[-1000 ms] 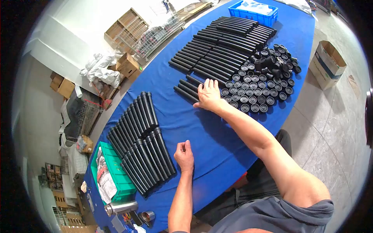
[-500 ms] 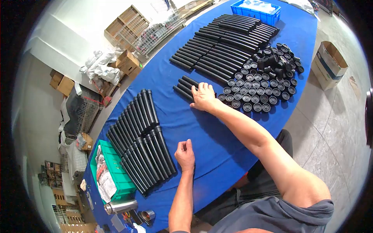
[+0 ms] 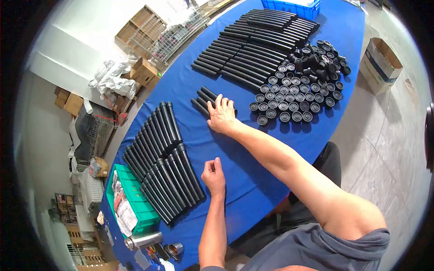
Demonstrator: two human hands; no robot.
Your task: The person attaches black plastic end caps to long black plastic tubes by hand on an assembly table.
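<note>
My right hand (image 3: 222, 118) lies on black tubes (image 3: 200, 107), fingers spread. They look light, stiff, slippery; I'd hold their middles. My left hand (image 3: 214, 176) is closed.

We count: blue crate (image 3: 296, 9), far, 1 | green crate (image 3: 145, 208), near left, 1 | open carton (image 3: 377, 71), right, 1 | black tubes (image 3: 192, 175), dozens | round black caps (image 3: 296, 117), dozens, too crowded to tally
</note>
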